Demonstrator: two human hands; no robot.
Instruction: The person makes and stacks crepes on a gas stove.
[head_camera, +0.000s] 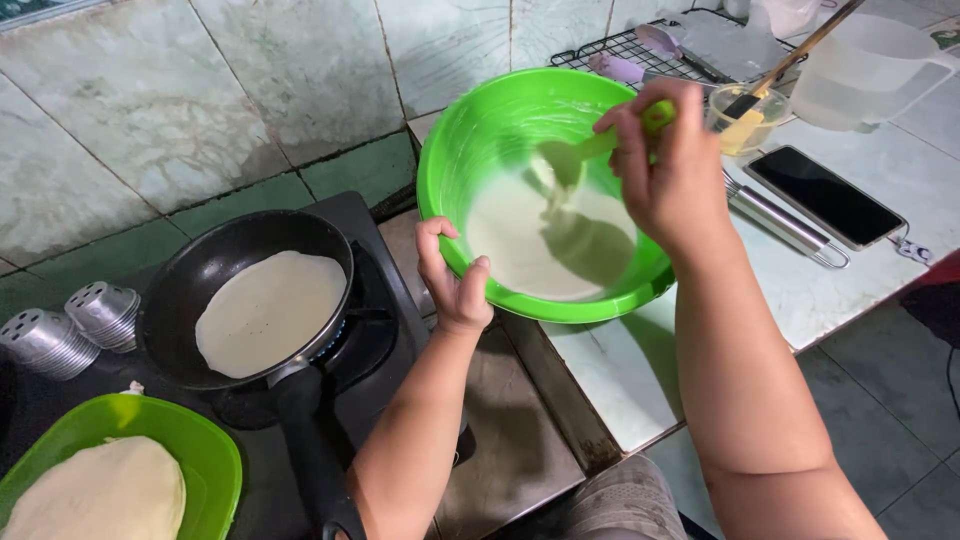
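1. Green plastic bowl (470, 150) is the landmark for everything here. It sits tilted on the pale tiled tabletop (620, 370), pale batter (550, 240) pooled in its lower half.
2. Left hand (455, 275) has its grip clamped on the near rim of the bowl, thumb inside, fingers under.
3. Right hand (665, 165) is over the bowl's right side, grip closed around a green ladle (585, 150). The ladle's long axis runs from that hand leftward and down into the bowl, cup end just above the batter.
4. Left of the bowl: black pan (195, 275) on a gas stove (385, 340) with 1 thin crepe (270, 310) in it. Left hand is the nearer one to it.
5. Further left and nearer: a green plate (215, 450) with stacked crepes (100, 495), plus metal moulds (70, 325).
6. Right of the bowl: phone (825, 195), metal handle (785, 222), small cup with brush (750, 115), clear jug (865, 70), wire rack (620, 45) behind.
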